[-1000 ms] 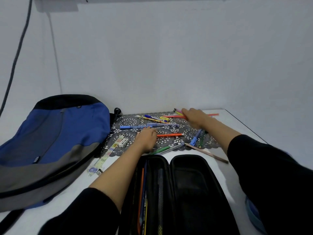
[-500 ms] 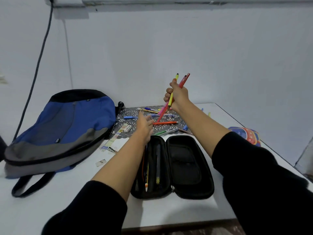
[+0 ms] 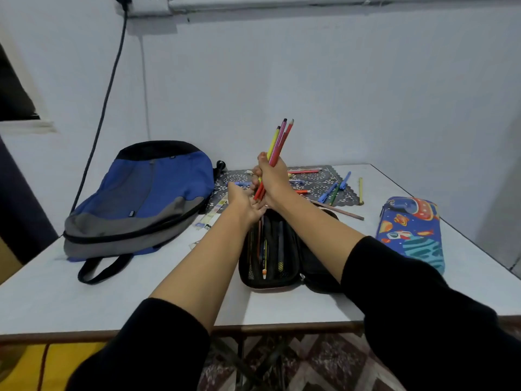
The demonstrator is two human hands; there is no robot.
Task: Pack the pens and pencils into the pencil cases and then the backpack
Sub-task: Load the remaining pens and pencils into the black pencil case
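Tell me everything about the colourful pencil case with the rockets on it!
The space pencil case is blue, with printed planets, a rocket and a red-orange flying saucer. It looks like a smooth, stiff shell with rounded corners, closed. It lies flat near the right edge of the white table, to the right of the open black pencil case. Neither hand touches it, and no pens lie on it.

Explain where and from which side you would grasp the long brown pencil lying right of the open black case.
Pinch the long brown pencil mid-shaft from above, fingers across its width. It lies flat and diagonal on the white table, its far end near the lace mat, with bare table either side.
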